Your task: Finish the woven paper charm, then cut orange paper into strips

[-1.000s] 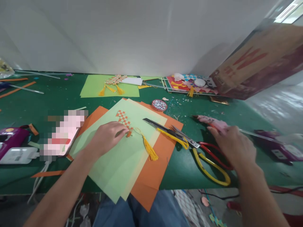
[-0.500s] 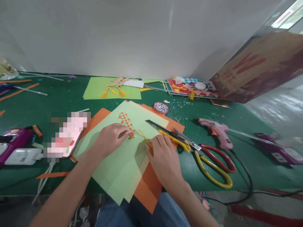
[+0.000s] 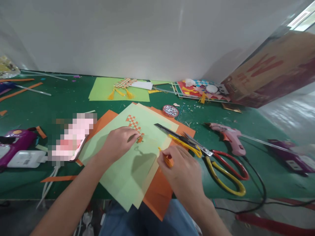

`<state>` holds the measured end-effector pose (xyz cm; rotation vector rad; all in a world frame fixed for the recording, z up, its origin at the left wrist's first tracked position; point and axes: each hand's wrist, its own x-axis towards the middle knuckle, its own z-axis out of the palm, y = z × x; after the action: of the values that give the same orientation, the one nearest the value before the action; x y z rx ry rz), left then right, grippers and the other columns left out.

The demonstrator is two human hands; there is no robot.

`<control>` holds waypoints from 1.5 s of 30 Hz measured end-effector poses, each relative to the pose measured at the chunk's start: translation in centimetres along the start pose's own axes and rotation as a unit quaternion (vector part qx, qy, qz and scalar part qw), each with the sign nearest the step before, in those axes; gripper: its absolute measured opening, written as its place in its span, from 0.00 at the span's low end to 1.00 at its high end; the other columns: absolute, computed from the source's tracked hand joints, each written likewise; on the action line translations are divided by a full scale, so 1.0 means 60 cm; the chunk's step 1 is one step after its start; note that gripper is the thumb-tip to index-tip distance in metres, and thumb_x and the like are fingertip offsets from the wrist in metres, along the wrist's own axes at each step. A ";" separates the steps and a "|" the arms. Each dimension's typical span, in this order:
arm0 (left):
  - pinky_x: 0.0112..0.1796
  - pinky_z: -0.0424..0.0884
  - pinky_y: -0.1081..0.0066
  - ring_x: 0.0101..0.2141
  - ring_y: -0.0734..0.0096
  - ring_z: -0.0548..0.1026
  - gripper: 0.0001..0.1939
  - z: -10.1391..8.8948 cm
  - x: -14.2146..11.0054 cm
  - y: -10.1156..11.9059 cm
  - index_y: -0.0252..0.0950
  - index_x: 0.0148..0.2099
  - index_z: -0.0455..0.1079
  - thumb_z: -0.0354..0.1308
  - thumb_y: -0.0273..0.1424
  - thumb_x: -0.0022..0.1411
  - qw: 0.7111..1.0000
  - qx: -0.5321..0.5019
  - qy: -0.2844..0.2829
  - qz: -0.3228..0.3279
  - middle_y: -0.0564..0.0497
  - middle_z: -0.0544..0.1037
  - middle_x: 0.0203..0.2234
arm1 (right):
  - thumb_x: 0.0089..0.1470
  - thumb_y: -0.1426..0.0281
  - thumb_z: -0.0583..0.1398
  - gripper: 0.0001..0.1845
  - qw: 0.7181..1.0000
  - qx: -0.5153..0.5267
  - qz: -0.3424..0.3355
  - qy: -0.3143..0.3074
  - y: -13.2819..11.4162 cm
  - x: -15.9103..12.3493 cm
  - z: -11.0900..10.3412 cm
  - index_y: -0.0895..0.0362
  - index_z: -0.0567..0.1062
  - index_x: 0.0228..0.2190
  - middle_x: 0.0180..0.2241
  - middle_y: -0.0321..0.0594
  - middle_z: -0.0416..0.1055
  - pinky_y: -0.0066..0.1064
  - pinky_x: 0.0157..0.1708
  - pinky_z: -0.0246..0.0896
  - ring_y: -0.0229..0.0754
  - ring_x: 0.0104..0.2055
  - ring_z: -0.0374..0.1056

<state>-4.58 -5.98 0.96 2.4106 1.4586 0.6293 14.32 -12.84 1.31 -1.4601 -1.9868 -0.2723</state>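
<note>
Left hand (image 3: 120, 141) pinches lower end of orange-and-white checkered woven-paper strip (image 3: 134, 122), lying on pale-green paper sheets (image 3: 118, 178); right hand (image 3: 183, 168) grips yellow thread tassel (image 3: 168, 161) over them. Rightward: black-bladed utility knife (image 3: 169, 131), red-and-yellow-handled metal scissors (image 3: 208, 152), 1 pink plastic glue gun (image 3: 232, 135).

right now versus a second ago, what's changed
The right hand let go of the pink glue gun, moved left and took hold of the yellow tassel. The left hand stayed on the orange checkered weave; the scissors and box cutter stayed put.
</note>
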 end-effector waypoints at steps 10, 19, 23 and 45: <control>0.34 0.68 0.71 0.34 0.67 0.75 0.13 0.001 0.002 -0.003 0.37 0.33 0.74 0.50 0.34 0.65 0.999 -0.034 -0.006 -0.018 0.50 0.80 0.33 | 0.49 0.79 0.53 0.11 0.999 -0.039 -0.023 0.002 -0.020 0.026 0.032 0.54 0.61 0.19 0.17 0.34 0.63 0.26 0.21 0.51 0.38 0.22 0.62; 0.34 0.67 0.71 0.35 0.67 0.75 0.13 -0.002 0.002 0.000 0.37 0.34 0.74 0.50 0.34 0.65 0.998 -0.053 -0.016 -0.034 0.50 0.80 0.34 | 0.49 0.78 0.51 0.11 0.999 -0.041 -0.021 0.005 -0.023 0.033 0.045 0.54 0.60 0.19 0.16 0.34 0.63 0.24 0.19 0.46 0.36 0.22 0.61; 0.34 0.68 0.70 0.35 0.67 0.75 0.13 -0.002 0.003 0.000 0.37 0.34 0.74 0.50 0.35 0.65 0.998 -0.050 -0.020 -0.036 0.50 0.80 0.34 | 0.48 0.78 0.51 0.10 0.999 -0.046 -0.014 -0.006 -0.024 0.030 0.049 0.54 0.61 0.19 0.16 0.34 0.62 0.24 0.18 0.45 0.36 0.21 0.60; 0.35 0.68 0.70 0.36 0.67 0.75 0.13 -0.002 0.001 0.000 0.38 0.35 0.74 0.49 0.35 0.65 0.998 -0.045 -0.020 -0.024 0.51 0.80 0.35 | 0.46 0.77 0.50 0.07 0.994 0.004 0.034 -0.099 -0.028 0.003 0.049 0.54 0.60 0.22 0.14 0.30 0.58 0.24 0.17 0.38 0.35 0.15 0.55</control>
<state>-4.63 -5.94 1.10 2.2996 1.4354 0.6188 11.65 -11.76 -0.51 -1.5992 -2.0847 -0.0916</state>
